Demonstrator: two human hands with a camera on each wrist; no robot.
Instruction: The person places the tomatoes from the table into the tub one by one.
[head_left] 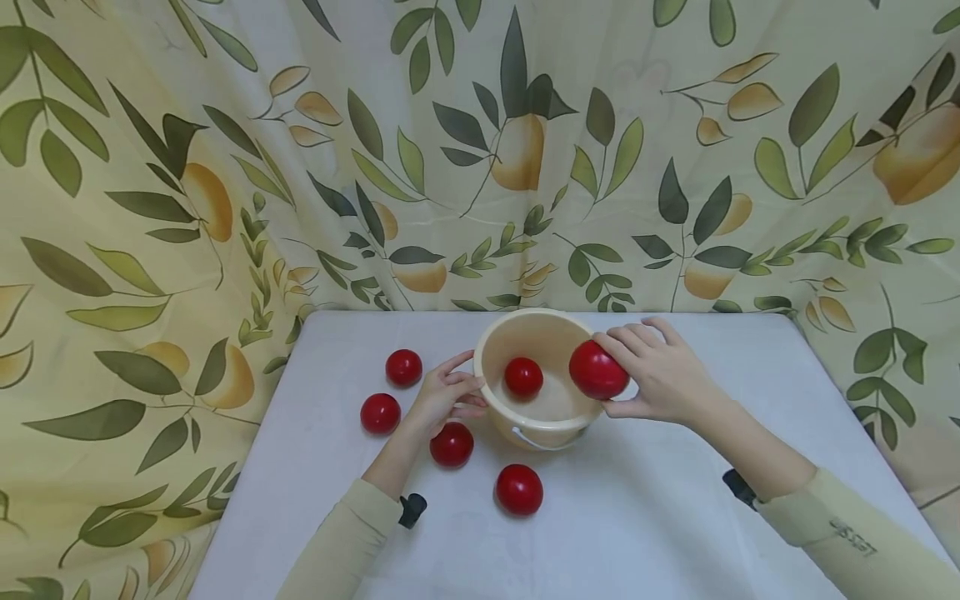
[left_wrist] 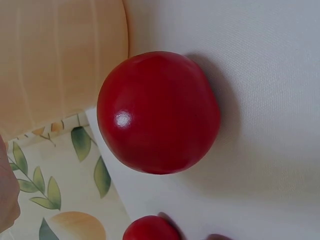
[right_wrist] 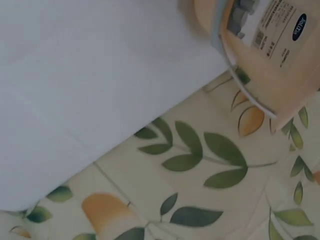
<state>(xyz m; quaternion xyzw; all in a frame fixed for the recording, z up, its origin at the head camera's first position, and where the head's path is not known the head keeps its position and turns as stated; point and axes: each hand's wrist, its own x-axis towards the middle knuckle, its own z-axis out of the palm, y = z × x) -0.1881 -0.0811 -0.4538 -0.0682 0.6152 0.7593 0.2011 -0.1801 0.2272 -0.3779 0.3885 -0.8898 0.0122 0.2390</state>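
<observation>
My right hand (head_left: 656, 375) grips a red tomato (head_left: 597, 369) over the right side of a cream bucket (head_left: 536, 425). Inside that bucket lies another tomato (head_left: 523, 378). At the bucket's left rim, my left hand (head_left: 442, 400) holds on with bent fingers; the fingertips are small in view. Under the left wrist sits a tomato (head_left: 452, 444), seen large in the left wrist view as a glossy tomato (left_wrist: 159, 112) beside the bucket wall (left_wrist: 55, 55). The right wrist view catches the bucket's labelled side (right_wrist: 280, 65), but neither the right hand nor its tomato.
Two tomatoes, one farther back (head_left: 403, 367) and one nearer (head_left: 380, 414), lie left of the bucket. Another tomato (head_left: 518, 490) is in front of it. A white cloth covers the table (head_left: 645, 517); behind stands a leaf-patterned curtain (head_left: 465, 167). The bucket's handle (head_left: 536, 443) hangs down in front.
</observation>
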